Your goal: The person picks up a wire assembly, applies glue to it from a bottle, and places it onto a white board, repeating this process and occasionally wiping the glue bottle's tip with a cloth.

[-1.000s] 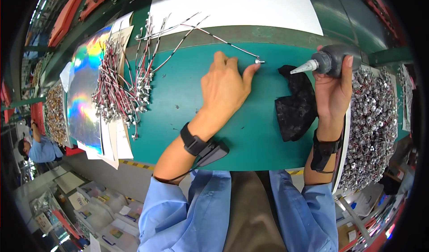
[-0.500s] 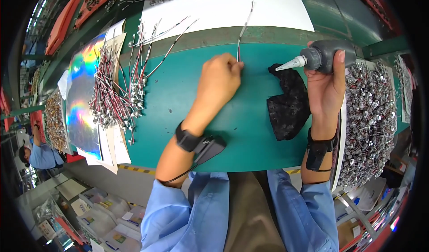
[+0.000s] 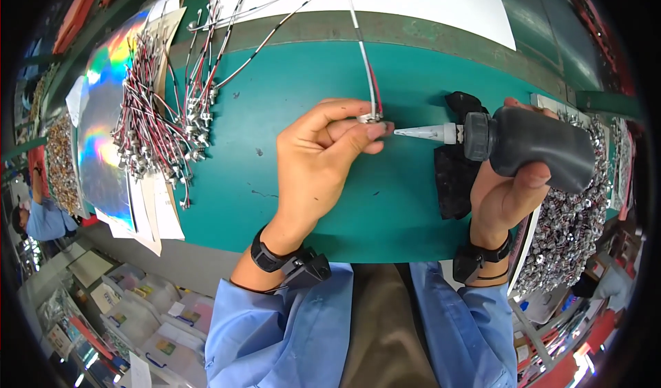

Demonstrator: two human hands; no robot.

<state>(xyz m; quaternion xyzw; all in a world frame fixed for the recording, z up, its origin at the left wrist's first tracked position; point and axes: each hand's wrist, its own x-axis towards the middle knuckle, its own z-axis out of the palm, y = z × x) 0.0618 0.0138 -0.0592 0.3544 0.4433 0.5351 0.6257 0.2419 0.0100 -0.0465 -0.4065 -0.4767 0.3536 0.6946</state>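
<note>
Between thumb and fingers, my left hand (image 3: 320, 157) pinches a small metal part with red and white wires (image 3: 363, 57) rising away from it. My right hand (image 3: 506, 195) grips a dark grey squeeze bottle (image 3: 544, 147) lying on its side. The bottle's pale pointed nozzle (image 3: 423, 133) aims left, its tip close beside my left fingertips. Under the bottle, partly hidden, a crumpled black cloth (image 3: 451, 188) lies on the green mat (image 3: 372, 223). To the left is a bundle of similar wired parts (image 3: 155, 123).
Sheets with a shiny rainbow surface (image 3: 103, 147) lie beneath the wired bundle. A large heap of small metal parts (image 3: 568, 243) fills the right side. White paper (image 3: 413, 2) covers the far surface. Another person (image 3: 48, 212) is at the far left, near clear plastic bins (image 3: 144, 295).
My left hand has drawn nearer and turned, bringing the metal end of the wires into view. The bottle has come lower and closer, its nozzle now beside my left fingertips.
</note>
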